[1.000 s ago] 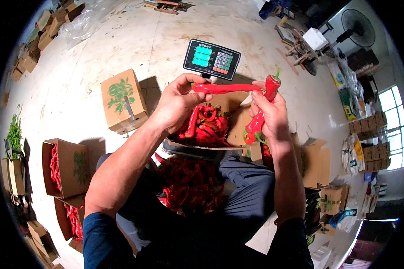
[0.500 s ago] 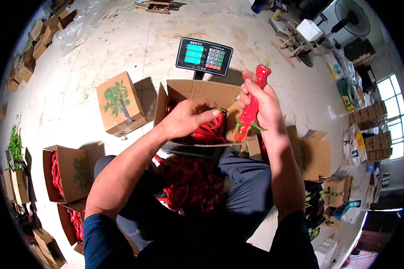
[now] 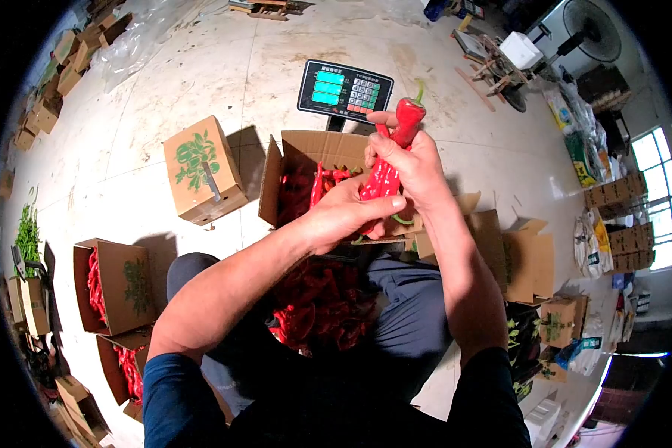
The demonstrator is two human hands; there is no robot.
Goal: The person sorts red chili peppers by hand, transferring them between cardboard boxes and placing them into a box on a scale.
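Red peppers (image 3: 381, 178) are bunched in my right hand (image 3: 418, 160), whose fingers wrap round them; one pepper's green stem points up. My left hand (image 3: 343, 213) is closed round the lower part of the same peppers, thumb across them. Both hands are over the front right part of an open cardboard box (image 3: 271, 181) holding more red peppers. Behind this box stands a scale display (image 3: 345, 91) with lit green windows. Below the hands, between the person's knees, lies a pile of red peppers (image 3: 321, 306).
A closed carton (image 3: 205, 170) with a green print stands left of the scale. Open boxes of red peppers (image 3: 113, 287) are at the lower left. More cartons (image 3: 528, 261) stand at the right, and a fan (image 3: 591, 30) is at the upper right.
The single pepper between both hands has left the left hand. My left hand dipped over the box, then moved right to the peppers in my right hand, which came lower and left.
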